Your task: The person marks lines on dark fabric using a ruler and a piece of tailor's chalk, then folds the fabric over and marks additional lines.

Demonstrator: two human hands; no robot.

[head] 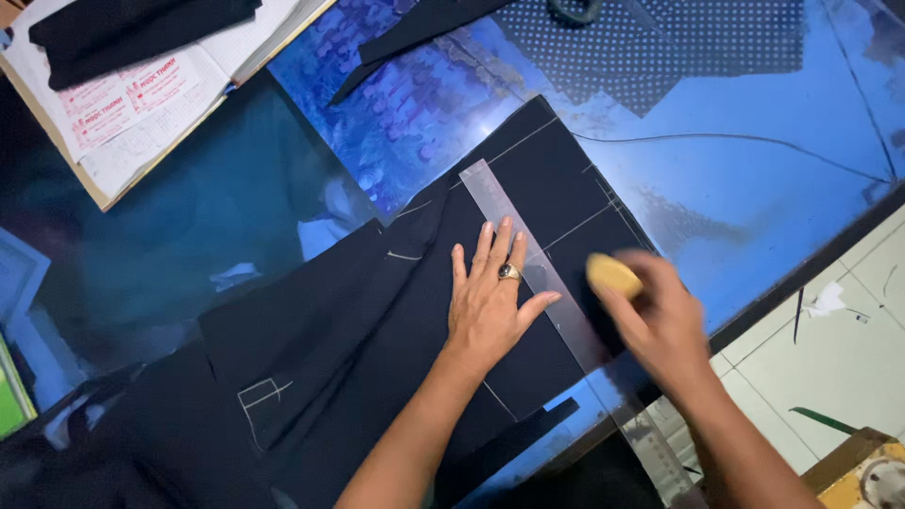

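Yellow chalk [613,274] pinched in right hand [660,325], grip closed on it, blurred. Sits just right of clear ruler [537,273], touching or nearly so, cannot tell. Ruler long and slanted, from far-left down toward near-right, flat on black cloth [377,330] on blue bench [754,179]. Left hand [490,302] open, fingers spread, pressing cloth and ruler's left edge, holding nothing.

your left hand [490,302] lies flat on the black fabric [377,339], fingertips pinning the clear ruler [556,302] just beside them. your right hand [660,320], blurred, pinches a yellow tailor's chalk [613,274] touching the fabric on the ruler's far side.
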